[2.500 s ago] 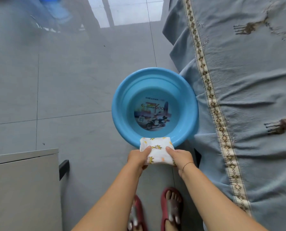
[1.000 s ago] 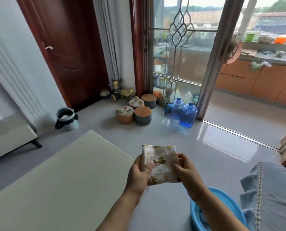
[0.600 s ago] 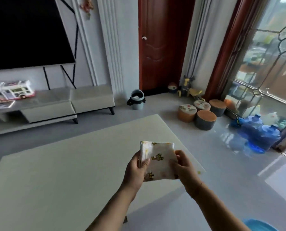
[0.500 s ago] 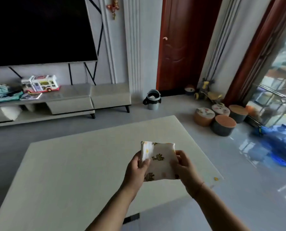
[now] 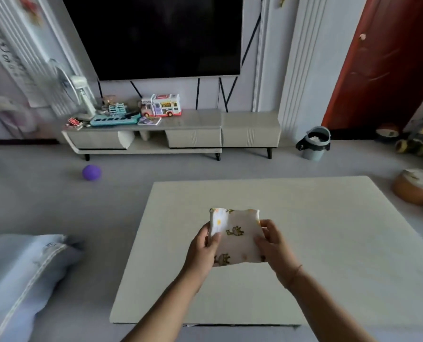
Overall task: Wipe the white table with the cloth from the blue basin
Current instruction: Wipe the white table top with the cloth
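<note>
A folded white cloth with small yellow-brown animal prints is held up in the air between both hands. My left hand pinches its left edge and my right hand grips its right edge. The cloth hangs above the middle of the low white table, which fills the lower centre of the head view, and is not touching it. The blue basin is out of view.
A pale blue cushion or sofa cover lies at the lower left. A purple ball rests on the grey floor. Behind the table stands a TV cabinet with toys, a small bin and a round stool.
The view has swung left from the basin and the window to face the table and TV wall. Both hands kept hold of the cloth and now hold it over the table.
</note>
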